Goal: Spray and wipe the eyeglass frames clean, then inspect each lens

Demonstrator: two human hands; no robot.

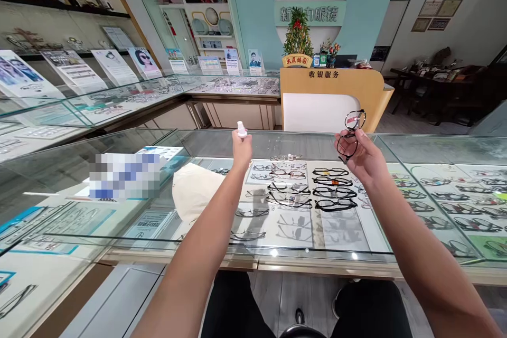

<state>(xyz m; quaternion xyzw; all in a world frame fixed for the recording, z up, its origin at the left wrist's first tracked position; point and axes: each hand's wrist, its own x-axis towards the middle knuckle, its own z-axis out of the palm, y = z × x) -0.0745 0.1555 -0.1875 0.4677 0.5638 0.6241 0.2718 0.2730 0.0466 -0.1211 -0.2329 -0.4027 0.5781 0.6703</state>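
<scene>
My left hand (242, 149) is wrapped round a small bottle with a white nozzle top (241, 129); the hand hides the rest of it. Raised at the right, my right hand (362, 154) grips a pair of dark-framed eyeglasses (348, 134), turned on end, with a red and white sticker on one lens. Below and between the hands, several black eyeglasses (335, 204) lie in a column on the glass counter. Thinner-framed eyeglasses (288, 199) lie to their left. A cream cloth (194, 190) is spread beside my left forearm.
The glass display counter (285, 250) runs across in front of me, with more eyeglasses (477, 224) inside at the right. Papers and a booklet (168, 152) lie at the left. A wooden cashier desk (332, 82) stands beyond, with a plant (297, 37) on it.
</scene>
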